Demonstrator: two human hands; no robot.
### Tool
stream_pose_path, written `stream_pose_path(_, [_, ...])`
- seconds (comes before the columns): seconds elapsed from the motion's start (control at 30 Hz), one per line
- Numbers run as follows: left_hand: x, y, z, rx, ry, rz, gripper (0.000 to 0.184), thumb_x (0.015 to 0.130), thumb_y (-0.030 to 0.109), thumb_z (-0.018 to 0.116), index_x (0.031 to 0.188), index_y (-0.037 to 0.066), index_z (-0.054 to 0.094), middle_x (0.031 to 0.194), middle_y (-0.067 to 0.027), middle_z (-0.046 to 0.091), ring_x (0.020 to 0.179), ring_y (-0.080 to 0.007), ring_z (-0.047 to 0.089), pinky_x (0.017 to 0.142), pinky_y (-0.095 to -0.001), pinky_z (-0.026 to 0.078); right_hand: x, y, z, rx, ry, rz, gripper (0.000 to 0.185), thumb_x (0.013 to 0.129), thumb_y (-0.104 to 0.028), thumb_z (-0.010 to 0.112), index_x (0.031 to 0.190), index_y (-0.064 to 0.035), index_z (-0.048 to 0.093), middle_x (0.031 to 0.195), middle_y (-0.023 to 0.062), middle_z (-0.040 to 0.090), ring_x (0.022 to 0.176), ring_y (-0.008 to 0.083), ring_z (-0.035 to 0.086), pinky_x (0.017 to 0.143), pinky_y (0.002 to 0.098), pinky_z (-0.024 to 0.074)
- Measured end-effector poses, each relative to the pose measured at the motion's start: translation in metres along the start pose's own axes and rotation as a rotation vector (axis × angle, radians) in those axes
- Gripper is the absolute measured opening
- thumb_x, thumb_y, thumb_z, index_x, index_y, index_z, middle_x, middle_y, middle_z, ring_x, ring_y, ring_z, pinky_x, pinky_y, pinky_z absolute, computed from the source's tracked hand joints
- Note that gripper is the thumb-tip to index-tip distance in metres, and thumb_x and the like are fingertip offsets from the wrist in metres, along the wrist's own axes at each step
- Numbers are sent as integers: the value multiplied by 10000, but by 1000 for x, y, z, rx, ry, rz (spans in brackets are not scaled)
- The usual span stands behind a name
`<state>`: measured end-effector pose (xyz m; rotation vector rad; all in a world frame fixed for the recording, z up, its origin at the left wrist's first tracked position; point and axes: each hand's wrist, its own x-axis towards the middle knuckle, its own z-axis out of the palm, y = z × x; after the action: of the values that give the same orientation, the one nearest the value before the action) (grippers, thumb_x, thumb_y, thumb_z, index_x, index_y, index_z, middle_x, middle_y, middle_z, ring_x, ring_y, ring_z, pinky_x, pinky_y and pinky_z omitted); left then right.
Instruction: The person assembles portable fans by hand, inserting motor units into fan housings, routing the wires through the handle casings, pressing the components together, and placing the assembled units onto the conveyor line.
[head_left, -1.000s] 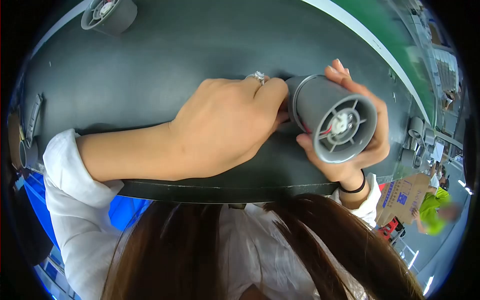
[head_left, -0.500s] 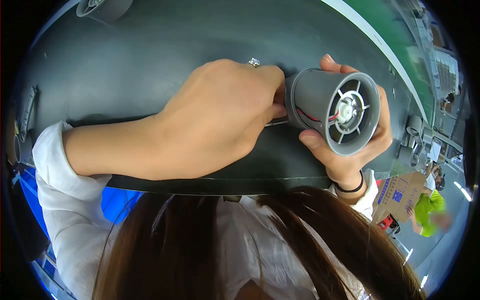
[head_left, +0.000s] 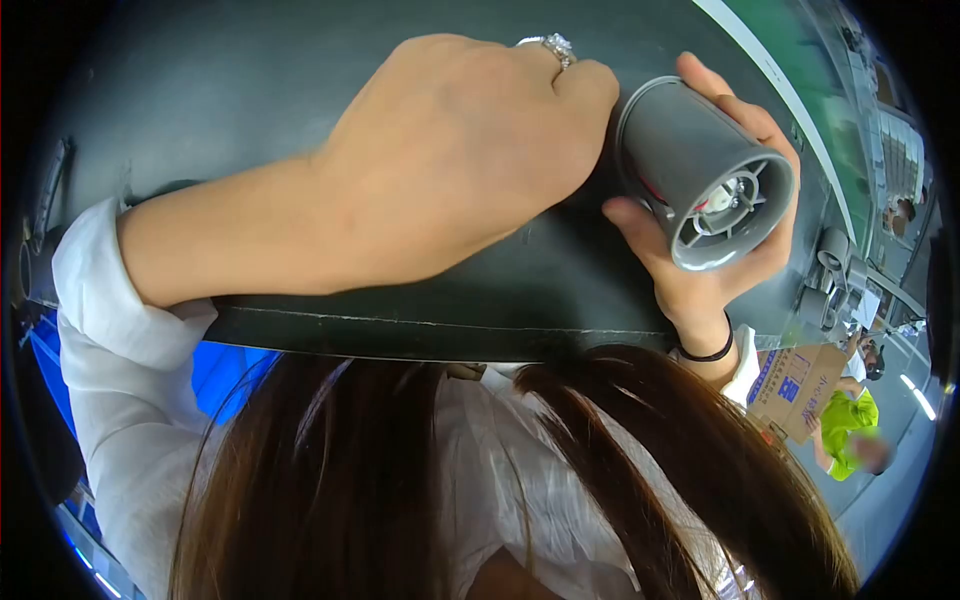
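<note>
My right hand (head_left: pixel 745 250) is wrapped round a grey cylindrical housing (head_left: pixel 685 130), thumb at its near side and fingers round the far side. The housing lies tilted, its flared open end towards me, showing a spoked ring with a white centre (head_left: pixel 722 195) and a bit of red wire. Close to the housing's other end is my left hand (head_left: pixel 480 140), back upwards, a ring on one finger. Its fingers are curled under and pressed together; their tips and whatever they hold are hidden.
The dark tabletop (head_left: pixel 560 285) has its near edge just before my body. A cutter-like tool (head_left: pixel 50 195) lies at the far left. Grey cylindrical parts (head_left: pixel 832 250) stand at the right. Beyond are a cardboard box (head_left: pixel 797 390) and a person in bright green (head_left: pixel 848 425).
Both hands and the housing appear higher in view, and the housing's open end tilts further down. A thin rod glimpsed by my left fingers is now hidden. The grey part at top left has left view.
</note>
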<state>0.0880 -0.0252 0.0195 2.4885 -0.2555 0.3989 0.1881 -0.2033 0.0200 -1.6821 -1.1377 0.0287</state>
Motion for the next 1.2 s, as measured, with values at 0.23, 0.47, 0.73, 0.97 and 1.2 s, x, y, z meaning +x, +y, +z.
stream_pose_path(0.23, [-3,-5,9,50,122,77,162,755,-13,654,872,30,549,741,-96,586,629,-288,588,529,-371,459,8,-3,6,-67,11,-21,675,634,-62,803,1201,42,451,1283,304,496,1212,366,503,1011,431,408])
stream_pose_path(0.47, [-9,-4,17,-33,138,20,184,728,7,679,858,30,551,738,-96,594,629,-281,603,521,-362,470,5,9,14,92,-18,43,620,654,-119,731,1193,-37,435,1370,270,408,1338,384,339,1110,524,231])
stream_pose_path(0.73, [-14,2,23,51,248,137,213,685,18,697,840,9,552,787,-109,608,575,-229,591,475,-302,464,-4,36,2,84,-99,-254,604,660,-151,724,1159,-79,393,1395,313,339,1358,413,288,1119,548,183])
stream_pose_path(0.97, [-14,4,18,69,120,86,252,682,0,681,901,3,557,788,-108,601,598,-258,593,483,-329,457,-1,21,10,106,-117,-124,645,668,-152,735,1214,-49,408,1409,283,348,1315,405,360,1079,506,268])
stream_pose_path(1.2, [-2,0,1,-145,-73,-114,203,717,11,603,919,0,587,774,-150,618,645,-332,600,580,-382,472,5,30,13,371,-147,108,918,626,-249,836,1348,37,347,1367,251,407,1184,301,515,997,409,414])
